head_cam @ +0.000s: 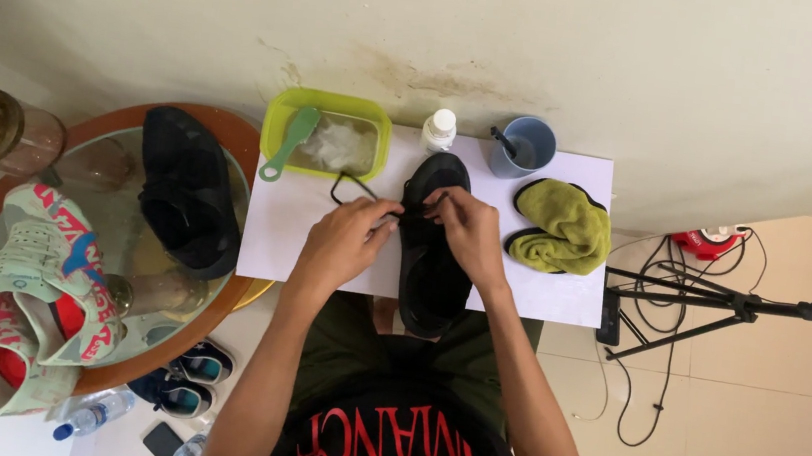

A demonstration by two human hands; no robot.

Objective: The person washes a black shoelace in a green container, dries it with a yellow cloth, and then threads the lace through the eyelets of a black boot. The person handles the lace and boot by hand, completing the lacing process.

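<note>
Your left hand (345,237) and right hand (466,229) meet over a black shoe (431,261) that lies lengthwise on the white table (560,295), toe pointing away from you, heel at the near edge. Left fingers (382,217) pressed together, pinching the black lace (350,184) near the shoe's tongue; the lace loops out to the left across the table. Right fingers (444,202) curled and closed at the shoe's upper lace area; whether they grip the lace or the shoe itself, you cannot tell.

At the far edge of the table: a green tub (282,119) with a clear liquid and something white in it, a green brush (289,140) resting across its left side. Just beside the shoe's toe, a small white bottle (439,129). Right of that, a blue cup (525,145) with a dark-handled tool standing in it. A yellow-green cloth (562,224) lies bunched right of the shoe, well clear of your right hand.

Left of the table, a round glass-topped stand (115,218) carries a second black shoe (187,190) and a pale green sneaker (50,271) with red and blue markings.
</note>
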